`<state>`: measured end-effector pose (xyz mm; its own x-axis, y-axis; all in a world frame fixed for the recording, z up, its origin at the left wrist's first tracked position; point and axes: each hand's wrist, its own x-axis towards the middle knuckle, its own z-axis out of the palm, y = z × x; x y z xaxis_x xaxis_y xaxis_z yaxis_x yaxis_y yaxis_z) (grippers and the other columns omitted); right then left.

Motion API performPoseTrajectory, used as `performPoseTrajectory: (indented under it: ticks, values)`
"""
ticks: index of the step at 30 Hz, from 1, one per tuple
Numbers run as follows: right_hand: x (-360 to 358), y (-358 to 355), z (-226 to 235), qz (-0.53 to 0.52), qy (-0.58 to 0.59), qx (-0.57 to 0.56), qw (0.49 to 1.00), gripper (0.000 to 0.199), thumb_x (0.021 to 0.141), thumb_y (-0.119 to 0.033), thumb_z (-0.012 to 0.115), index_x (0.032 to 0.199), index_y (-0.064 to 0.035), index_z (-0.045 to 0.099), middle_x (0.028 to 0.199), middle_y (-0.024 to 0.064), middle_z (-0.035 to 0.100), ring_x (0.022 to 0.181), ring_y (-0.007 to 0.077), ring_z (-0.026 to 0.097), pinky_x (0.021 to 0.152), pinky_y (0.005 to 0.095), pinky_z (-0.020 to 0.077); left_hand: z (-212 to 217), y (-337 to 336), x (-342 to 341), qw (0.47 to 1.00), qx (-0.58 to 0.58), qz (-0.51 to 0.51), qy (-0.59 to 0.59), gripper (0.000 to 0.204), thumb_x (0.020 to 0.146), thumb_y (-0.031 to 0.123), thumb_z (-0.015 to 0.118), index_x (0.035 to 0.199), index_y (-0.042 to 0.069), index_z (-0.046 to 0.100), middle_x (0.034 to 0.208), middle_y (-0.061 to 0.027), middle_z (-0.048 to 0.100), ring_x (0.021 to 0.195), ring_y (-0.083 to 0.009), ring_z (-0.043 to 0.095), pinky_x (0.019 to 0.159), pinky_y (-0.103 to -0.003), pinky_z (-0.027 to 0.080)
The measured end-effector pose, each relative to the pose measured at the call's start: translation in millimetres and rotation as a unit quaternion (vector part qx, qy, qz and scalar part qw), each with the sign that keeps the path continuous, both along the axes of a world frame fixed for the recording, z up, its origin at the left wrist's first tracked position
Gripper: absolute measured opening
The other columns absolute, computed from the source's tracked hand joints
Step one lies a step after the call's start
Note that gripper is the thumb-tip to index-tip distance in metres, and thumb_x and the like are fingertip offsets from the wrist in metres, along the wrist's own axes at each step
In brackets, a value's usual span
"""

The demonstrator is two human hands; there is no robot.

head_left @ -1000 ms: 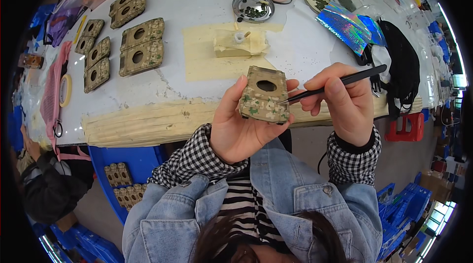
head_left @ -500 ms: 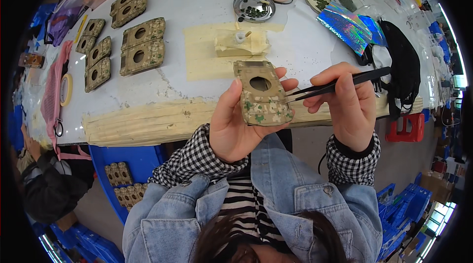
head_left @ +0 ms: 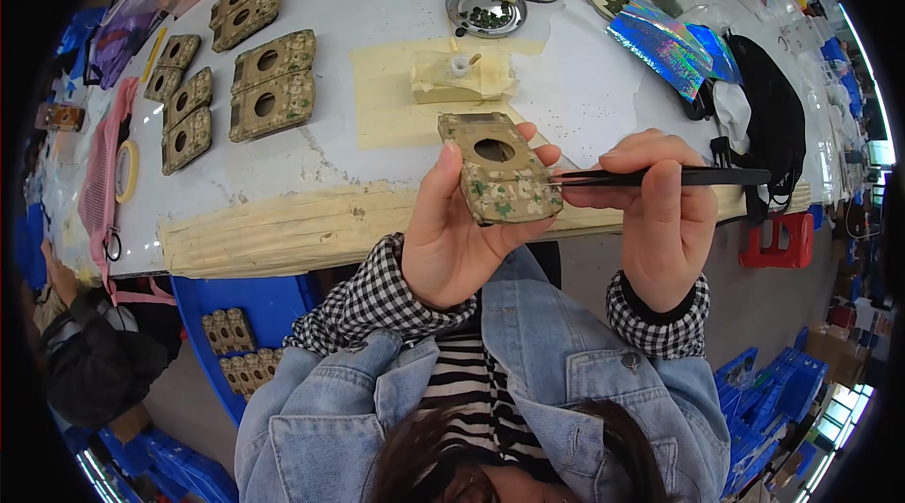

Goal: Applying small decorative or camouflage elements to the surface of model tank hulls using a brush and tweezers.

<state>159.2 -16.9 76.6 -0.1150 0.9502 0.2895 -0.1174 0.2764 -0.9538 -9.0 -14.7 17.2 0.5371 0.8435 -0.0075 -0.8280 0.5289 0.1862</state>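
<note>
White tabletop [head_left: 377,13] behind, hands [head_left: 448,263] [head_left: 667,230] grip a camouflaged shell [head_left: 509,190] and tweezers [head_left: 608,180] perhaps touching it.

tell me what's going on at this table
The person's left hand holds a camouflage part with a round hole, up in front of the table. The right hand holds black tweezers, tips at the part's right edge; whether they touch it is hard to tell. Similar parts lie on the table's left, and a round dish of small dark pieces sits farther back.
</note>
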Motion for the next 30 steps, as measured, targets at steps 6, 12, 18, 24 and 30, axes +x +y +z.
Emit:
performPoseTrajectory:
  ticks: [6, 12, 18, 24, 30]
  values:
    - [-2.6, 2.1, 0.7, -0.012, 0.018, -0.019, 1.0, 0.031, 0.098, -0.02, 0.039, 0.095, 0.0068, 0.054, 0.086, 0.0145, 0.062, 0.079, 0.0208, 0.066, 0.072, 0.0287, 0.0554, 0.3, -0.7, -0.8, 1.0, 0.003, 0.006, 0.025, 0.057, 0.096, 0.047, 0.029, 0.135, 0.004, 0.03, 0.129, -0.0153, 0.046, 0.114, -0.0241, 0.052, 0.095, -0.038, 0.048]
    - [-2.6, 2.6, -0.2, -0.011, 0.011, -0.024, 1.0, 0.03, 0.098, -0.019, 0.04, 0.094, 0.0071, 0.054, 0.086, 0.0153, 0.062, 0.078, 0.021, 0.066, 0.072, 0.0286, 0.0554, -4.3, -1.6, 0.2, 1.0, -0.001, 0.021, -0.012, 0.067, 0.094, 0.051, 0.029, 0.136, -0.001, 0.026, 0.133, -0.0216, 0.04, 0.116, -0.0272, 0.05, 0.098, -0.036, 0.046]
    - [-4.1, 3.1, 1.3, -0.007, -0.042, -0.005, 0.999, 0.034, 0.099, -0.02, 0.033, 0.094, 0.0086, 0.051, 0.09, 0.0132, 0.054, 0.075, 0.0241, 0.065, 0.069, 0.0328, 0.0577, -1.7, -0.7, -1.8, 1.0, 0.003, 0.012, 0.007, 0.058, 0.096, 0.047, 0.03, 0.135, 0.004, 0.03, 0.129, -0.0162, 0.046, 0.113, -0.0234, 0.052, 0.094, -0.038, 0.048]
    - [-3.9, 3.5, 1.2, -0.003, -0.046, -0.004, 0.999, 0.034, 0.099, -0.02, 0.033, 0.094, 0.0084, 0.051, 0.09, 0.0131, 0.053, 0.075, 0.0241, 0.065, 0.069, 0.0324, 0.0575, -0.1, -1.0, -2.0, 1.0, 0.0, 0.015, 0.01, 0.058, 0.096, 0.047, 0.03, 0.135, 0.004, 0.03, 0.129, -0.0163, 0.046, 0.113, -0.0234, 0.052, 0.095, -0.038, 0.048]
    - [-3.7, 4.3, 0.3, -0.003, 0.0, -0.027, 1.0, 0.031, 0.098, -0.019, 0.04, 0.093, 0.0073, 0.055, 0.087, 0.0165, 0.064, 0.078, 0.0203, 0.066, 0.072, 0.0276, 0.0548, -0.2, -0.4, -0.8, 1.0, -0.003, 0.023, 0.01, 0.058, 0.096, 0.047, 0.031, 0.134, 0.004, 0.03, 0.129, -0.0165, 0.046, 0.113, -0.0236, 0.052, 0.095, -0.038, 0.048]
